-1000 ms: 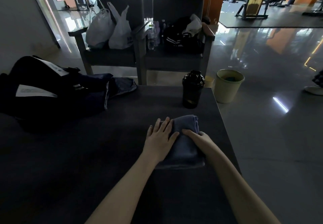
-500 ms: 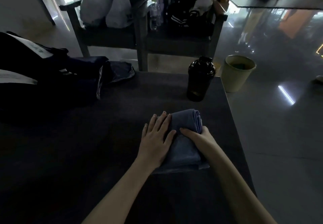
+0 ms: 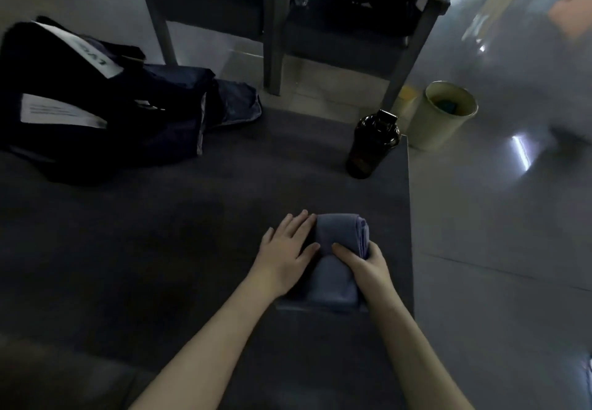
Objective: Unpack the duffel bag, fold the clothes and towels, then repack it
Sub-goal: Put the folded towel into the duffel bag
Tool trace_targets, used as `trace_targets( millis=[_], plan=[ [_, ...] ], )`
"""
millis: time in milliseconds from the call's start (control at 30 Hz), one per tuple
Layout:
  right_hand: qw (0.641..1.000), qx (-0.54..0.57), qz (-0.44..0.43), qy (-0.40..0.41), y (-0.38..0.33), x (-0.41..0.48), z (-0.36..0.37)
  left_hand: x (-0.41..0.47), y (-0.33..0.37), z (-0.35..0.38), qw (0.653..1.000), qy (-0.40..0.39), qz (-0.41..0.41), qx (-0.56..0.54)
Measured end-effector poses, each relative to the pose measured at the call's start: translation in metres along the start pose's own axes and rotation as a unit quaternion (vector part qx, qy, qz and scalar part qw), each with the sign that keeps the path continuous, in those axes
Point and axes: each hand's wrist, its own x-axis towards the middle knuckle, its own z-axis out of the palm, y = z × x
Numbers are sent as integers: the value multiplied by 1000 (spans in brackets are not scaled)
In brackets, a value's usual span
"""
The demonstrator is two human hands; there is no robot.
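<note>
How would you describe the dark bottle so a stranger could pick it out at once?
Start at the dark table and follow its right edge to the far corner. The bottle stands upright there. Unlike the pale green bin on the floor beyond, it is near-black and capped.

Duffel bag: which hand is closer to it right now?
Left. The left hand lies flat on the left side of the towel, toward the duffel bag; the right hand grips the towel's right edge, farther away.
</note>
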Motion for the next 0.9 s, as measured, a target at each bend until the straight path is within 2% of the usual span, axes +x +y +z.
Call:
trace_targets(
  millis=[200, 467, 700, 900],
  plan=[
    [999, -13, 34, -32, -44, -63, 11, -60, 33, -63, 999, 14, -37, -21],
    [994, -20, 14, -105, -125, -123, 39, -114, 63, -160, 994, 73, -71, -40],
    [985, -57, -22, -161, -179, -136, 91, -130, 36, -235, 975, 155, -112, -115],
    [983, -72, -23, -168, -204, -113, 177, -102, -37, -293, 966, 181, -124, -137]
  ],
)
